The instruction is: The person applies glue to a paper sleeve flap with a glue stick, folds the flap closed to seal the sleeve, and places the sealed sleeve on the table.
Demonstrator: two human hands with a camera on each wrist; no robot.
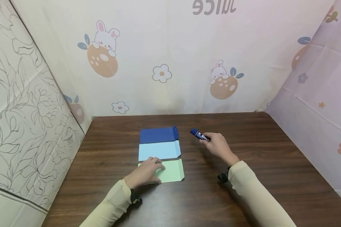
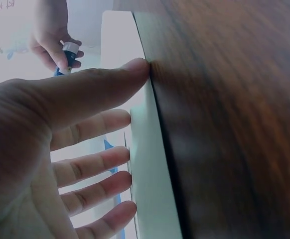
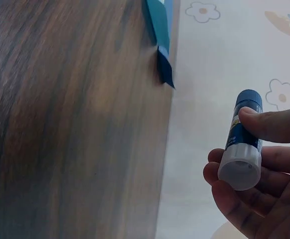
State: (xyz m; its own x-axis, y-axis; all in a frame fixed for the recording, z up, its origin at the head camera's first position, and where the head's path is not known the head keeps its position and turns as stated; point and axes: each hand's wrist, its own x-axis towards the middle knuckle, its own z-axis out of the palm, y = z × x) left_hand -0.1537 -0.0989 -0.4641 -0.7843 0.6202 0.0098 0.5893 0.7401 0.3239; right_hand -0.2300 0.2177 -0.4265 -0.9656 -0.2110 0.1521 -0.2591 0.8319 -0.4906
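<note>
My left hand rests on a light green paper piece, its fingers spread over the left part. In the left wrist view the thumb tip touches the near edge of that paper. A light blue paper piece and a dark blue one lie in a row behind it, each with a folded flap on the right. Above the table, right of the papers, my right hand grips a dark blue glue stick. Its translucent end shows in the right wrist view.
The brown wooden table ends at a back wall hung with a printed cloth of rabbits and flowers. Patterned panels stand at the left and right. Each wrist wears a dark strapped device.
</note>
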